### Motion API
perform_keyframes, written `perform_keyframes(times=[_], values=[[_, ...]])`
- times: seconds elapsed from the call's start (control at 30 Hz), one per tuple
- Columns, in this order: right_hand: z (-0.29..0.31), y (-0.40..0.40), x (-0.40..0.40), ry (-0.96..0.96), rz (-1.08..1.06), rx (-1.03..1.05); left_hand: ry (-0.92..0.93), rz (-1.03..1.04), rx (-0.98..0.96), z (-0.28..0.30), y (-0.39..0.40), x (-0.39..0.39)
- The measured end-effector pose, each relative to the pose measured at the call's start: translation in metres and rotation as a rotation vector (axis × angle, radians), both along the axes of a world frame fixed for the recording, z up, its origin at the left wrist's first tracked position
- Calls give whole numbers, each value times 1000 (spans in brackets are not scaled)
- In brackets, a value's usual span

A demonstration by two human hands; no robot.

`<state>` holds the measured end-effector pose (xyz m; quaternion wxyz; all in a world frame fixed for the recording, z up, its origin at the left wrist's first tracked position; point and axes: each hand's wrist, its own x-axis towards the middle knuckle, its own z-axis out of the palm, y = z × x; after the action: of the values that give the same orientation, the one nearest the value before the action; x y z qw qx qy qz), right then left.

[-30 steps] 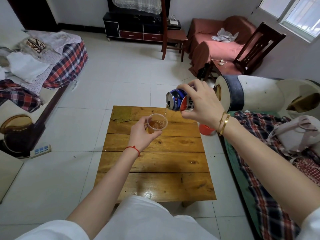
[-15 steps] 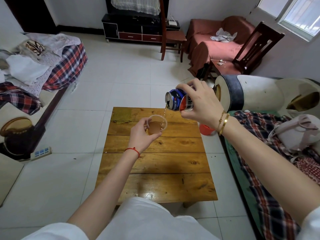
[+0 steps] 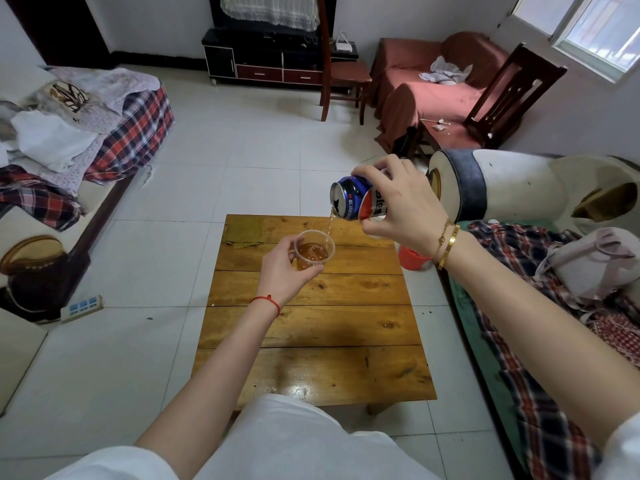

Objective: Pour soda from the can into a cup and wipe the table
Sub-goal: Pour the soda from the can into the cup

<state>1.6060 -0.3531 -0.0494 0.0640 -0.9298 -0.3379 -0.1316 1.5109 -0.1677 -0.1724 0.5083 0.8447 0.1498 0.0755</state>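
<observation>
Pouring is the step in hand. Right hand point(image 3: 401, 206) grips the can point(image 3: 355, 202), fingers wrapped over its body, and holds it tipped on its side above the far part of the table point(image 3: 311, 358). A thin stream runs from its mouth into the cup point(image 3: 313, 251). Left hand point(image 3: 282, 268) holds the cup clear of the table, thumb and fingers curled round its wall, just below and left of the can. Cup shows amber soda to roughly half its depth. A green cloth point(image 3: 244, 233) lies flat at the far left corner of the table, untouched.

Judgement: step 1 of 2 is well along. Next move calls for righting the can before the cup brims, setting both down, then taking up the cloth to wipe.
</observation>
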Motion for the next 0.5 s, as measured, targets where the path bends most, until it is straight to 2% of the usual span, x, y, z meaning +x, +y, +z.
perform_keyframes(times=[0.5], values=[[3,-1,-5,2,-1,-13,-5,-5,-6,-1,0,-6]])
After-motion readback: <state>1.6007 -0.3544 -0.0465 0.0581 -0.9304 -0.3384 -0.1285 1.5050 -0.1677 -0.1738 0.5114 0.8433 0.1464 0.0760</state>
